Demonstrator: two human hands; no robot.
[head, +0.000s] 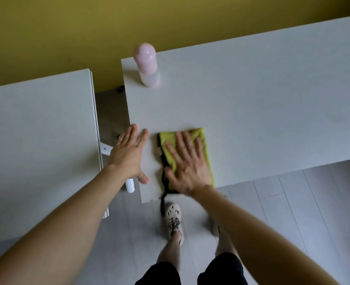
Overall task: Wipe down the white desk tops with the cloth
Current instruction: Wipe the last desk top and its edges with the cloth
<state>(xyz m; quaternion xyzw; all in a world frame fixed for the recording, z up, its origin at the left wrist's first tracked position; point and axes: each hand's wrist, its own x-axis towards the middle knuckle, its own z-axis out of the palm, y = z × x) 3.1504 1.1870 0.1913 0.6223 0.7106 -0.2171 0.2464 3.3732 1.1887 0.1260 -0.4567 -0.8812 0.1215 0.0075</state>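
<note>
The right hand [187, 165] lies flat with its fingers spread and straight, pressing down on a folded yellow-green microfibre cloth [203, 140]. It pins the cloth under the palm and grips nothing. The left hand [129, 155] is also flat, fingers straight and thumb splayed. It sits at the near left corner of the same surface, just beside the cloth and apart from it. Whether it bears weight or only hovers there I cannot tell.

The cloth lies near the front edge of the larger white bench top [252, 99], toward its left end. A dark strip [163, 182] trails from the cloth's left side and hangs over the front edge.

Further back on this bench, near the left rear corner, a pale pink plastic bottle with a rounded cap [147, 64] stands upright, well apart from both hands. A second white bench top [36, 130] sits to the left across a narrow gap, with nothing on it in view. Behind them is a mustard-yellow wall [46, 27] and below a pale grey plank floor [272, 202].

The step in hand looks like wiping the near left part of the larger bench. Most of its surface lies to the right and rear, so the next move likely calls for steady downward pressure while the cloth sweeps outward. The bottle would need lifting or skirting, and the second bench looks yet to be done.
</note>
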